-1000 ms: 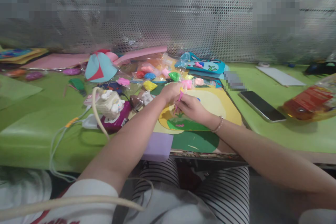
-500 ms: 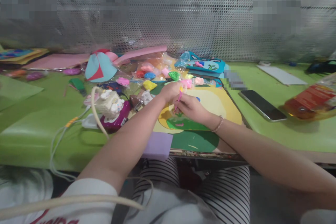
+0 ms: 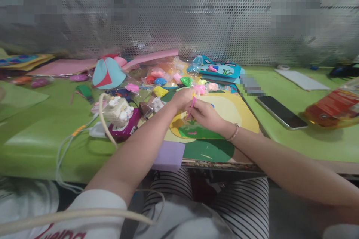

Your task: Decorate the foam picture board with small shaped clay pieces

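My right hand (image 3: 209, 117) is closed around a thin pink stick-like tool (image 3: 192, 105), held at a slant above a yellow craft picture (image 3: 244, 114) with a green lower part. Close against it, my left hand (image 3: 183, 99) is curled, its fingertips largely hidden. A small yellowish bit shows by those fingertips, too small to name. On the picture's green part lies a small pink shape (image 3: 192, 133). Beneath it is a dark green sheet (image 3: 210, 150), with a purple sheet (image 3: 169, 154) at the table's front edge.
Bagged lumps of coloured clay (image 3: 160, 81) lie behind my hands. To the left are a purple box-like thing (image 3: 123, 129) and a cream cable (image 3: 102, 114). A phone (image 3: 281, 112) and a bottle of amber liquid (image 3: 333, 106) are on the right. A perforated metal panel (image 3: 179, 15) stands behind.
The pink tool has shifted slightly between my hands, and the yellowish bit shows less. The view has moved a little; my arms stay nearly in place.
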Action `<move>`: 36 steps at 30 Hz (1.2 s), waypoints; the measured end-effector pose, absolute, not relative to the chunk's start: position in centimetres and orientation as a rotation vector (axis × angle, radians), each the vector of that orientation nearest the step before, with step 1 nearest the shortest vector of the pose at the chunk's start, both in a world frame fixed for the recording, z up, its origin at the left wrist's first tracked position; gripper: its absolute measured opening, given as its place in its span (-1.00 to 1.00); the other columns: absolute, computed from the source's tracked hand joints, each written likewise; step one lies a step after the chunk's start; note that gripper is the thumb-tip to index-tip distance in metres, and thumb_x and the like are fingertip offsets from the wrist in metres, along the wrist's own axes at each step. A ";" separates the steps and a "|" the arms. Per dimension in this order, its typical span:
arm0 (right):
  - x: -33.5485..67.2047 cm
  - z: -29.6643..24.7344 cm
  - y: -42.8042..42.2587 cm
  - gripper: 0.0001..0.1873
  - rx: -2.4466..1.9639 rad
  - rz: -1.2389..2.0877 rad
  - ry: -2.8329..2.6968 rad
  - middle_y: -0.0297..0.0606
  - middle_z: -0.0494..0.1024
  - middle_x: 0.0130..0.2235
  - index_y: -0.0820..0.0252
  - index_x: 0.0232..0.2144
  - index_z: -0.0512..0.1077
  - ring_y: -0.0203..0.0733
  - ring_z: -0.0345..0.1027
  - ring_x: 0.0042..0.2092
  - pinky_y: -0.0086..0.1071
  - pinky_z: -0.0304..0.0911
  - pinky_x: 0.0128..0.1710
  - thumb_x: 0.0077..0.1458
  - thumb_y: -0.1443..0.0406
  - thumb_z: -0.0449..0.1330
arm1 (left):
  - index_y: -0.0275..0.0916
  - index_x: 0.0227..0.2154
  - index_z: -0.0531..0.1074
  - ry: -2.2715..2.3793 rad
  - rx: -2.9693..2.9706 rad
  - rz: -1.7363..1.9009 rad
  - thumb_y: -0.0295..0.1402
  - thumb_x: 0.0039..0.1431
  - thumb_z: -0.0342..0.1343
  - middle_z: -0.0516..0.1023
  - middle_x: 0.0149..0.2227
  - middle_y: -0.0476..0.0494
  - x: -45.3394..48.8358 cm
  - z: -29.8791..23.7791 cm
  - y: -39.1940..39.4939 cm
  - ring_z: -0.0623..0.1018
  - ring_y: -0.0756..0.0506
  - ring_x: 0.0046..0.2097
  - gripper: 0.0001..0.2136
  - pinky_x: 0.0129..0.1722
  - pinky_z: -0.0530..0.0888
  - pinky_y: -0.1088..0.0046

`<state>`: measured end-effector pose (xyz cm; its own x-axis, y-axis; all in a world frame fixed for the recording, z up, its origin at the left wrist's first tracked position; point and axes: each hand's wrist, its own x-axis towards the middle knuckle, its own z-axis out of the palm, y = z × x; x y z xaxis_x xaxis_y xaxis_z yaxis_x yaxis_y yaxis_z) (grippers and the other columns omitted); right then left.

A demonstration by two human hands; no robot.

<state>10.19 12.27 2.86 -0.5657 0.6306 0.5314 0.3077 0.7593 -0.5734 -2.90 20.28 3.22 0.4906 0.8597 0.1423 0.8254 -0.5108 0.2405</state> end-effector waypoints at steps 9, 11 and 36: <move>10.1 2.7 12.5 -0.86 -0.731 0.600 -2.167 -0.35 0.41 -0.50 0.17 -0.44 0.26 -0.32 0.34 -0.47 -0.45 0.25 -0.44 0.16 0.37 -0.02 | -0.26 -0.45 0.38 1.445 2.570 0.362 -0.29 -0.15 0.10 0.48 -0.48 -0.08 -3.0 3.6 20.0 0.44 -0.08 -0.39 -0.83 -0.44 0.27 0.46; 10.1 2.6 12.5 -0.87 -0.751 0.637 -2.151 -0.36 0.42 -0.50 0.17 -0.42 0.26 -0.31 0.36 -0.48 -0.45 0.26 -0.44 0.17 0.36 -0.02 | -0.26 -0.45 0.38 1.448 2.518 0.380 -0.29 -0.12 0.08 0.48 -0.48 -0.08 -3.0 3.8 19.7 0.45 -0.07 -0.38 -0.84 -0.44 0.28 0.48; 10.1 2.8 12.3 -0.85 -0.727 0.612 -2.167 -0.36 0.40 -0.51 0.17 -0.45 0.24 -0.32 0.33 -0.48 -0.45 0.23 -0.46 0.17 0.36 -0.02 | -0.25 -0.47 0.38 1.458 2.566 0.360 -0.27 -0.13 0.07 0.47 -0.48 -0.09 -3.0 3.4 20.2 0.42 -0.07 -0.40 -0.83 -0.44 0.26 0.45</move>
